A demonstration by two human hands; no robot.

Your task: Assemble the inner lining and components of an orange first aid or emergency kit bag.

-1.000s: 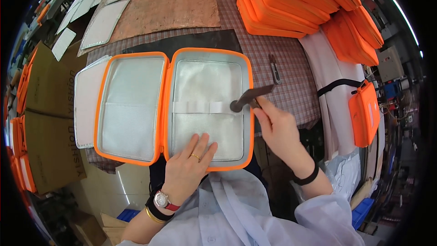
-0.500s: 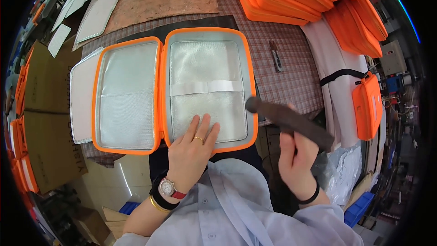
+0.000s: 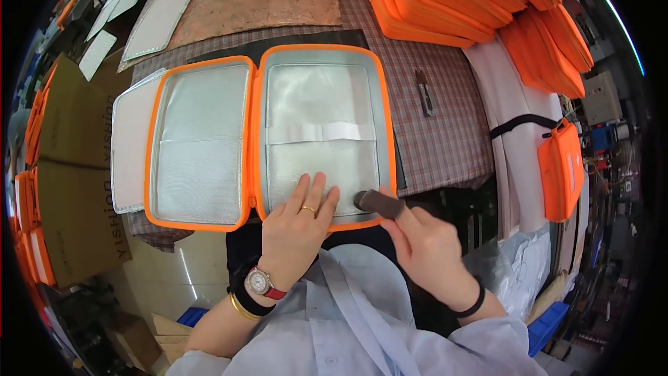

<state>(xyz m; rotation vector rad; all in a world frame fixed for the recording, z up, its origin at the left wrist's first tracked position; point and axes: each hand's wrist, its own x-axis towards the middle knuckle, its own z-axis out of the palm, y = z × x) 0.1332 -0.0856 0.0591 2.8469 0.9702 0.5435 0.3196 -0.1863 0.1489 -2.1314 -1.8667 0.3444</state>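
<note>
An orange-rimmed case lies spread out before me, with silvery-grey lining in both halves. A silvery panel crossed by a pale elastic strap sits in its right half. My left hand rests on the lower part of that panel, fingers stretched flat and holding nothing. In my right hand is a dark hammer, its round face at the panel's lower right corner. Whether the face touches the panel I cannot tell.
Orange cases are stacked at the far right of the checked tablecloth. A utility knife lies right of the open case. White panels rest on a brown board at the back left. A cardboard box stands left.
My right hand has swung the hammer left and down, from beside the case to the panel's lower right corner. My left hand stays on the panel.
</note>
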